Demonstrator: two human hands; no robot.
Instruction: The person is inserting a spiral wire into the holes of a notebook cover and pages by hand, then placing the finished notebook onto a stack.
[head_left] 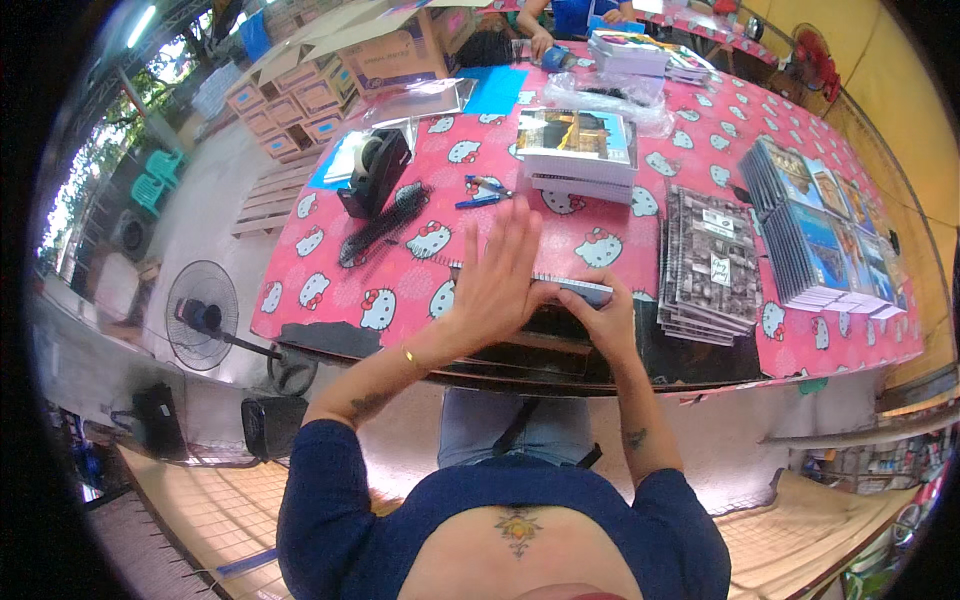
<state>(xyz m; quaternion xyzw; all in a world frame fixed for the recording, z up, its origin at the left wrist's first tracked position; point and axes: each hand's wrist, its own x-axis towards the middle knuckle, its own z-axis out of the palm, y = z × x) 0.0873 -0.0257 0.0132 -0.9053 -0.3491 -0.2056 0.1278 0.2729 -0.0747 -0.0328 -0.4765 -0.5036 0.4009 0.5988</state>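
A spiral-bound notebook (572,290) stands up on edge at the near side of the table, its wire-bound edge upward. My right hand (606,315) grips its right end between thumb and fingers. With fingers stretched out, my left hand (497,275) lies against its left part and hides much of it. Just beyond my left fingers lies a blue-handled tool, apparently pliers (484,193). A loose bundle of black binding coils (386,226) rests to the left, near a black tape dispenser (376,175).
Notebook stacks stand ahead (580,165), at right (710,265) and far right (825,235). Plastic wrap (610,100) lies behind. Cardboard boxes (395,55) are at far left, a standing fan (205,315) left of the table. Across the table, a co-worker's hand (541,45) shows.
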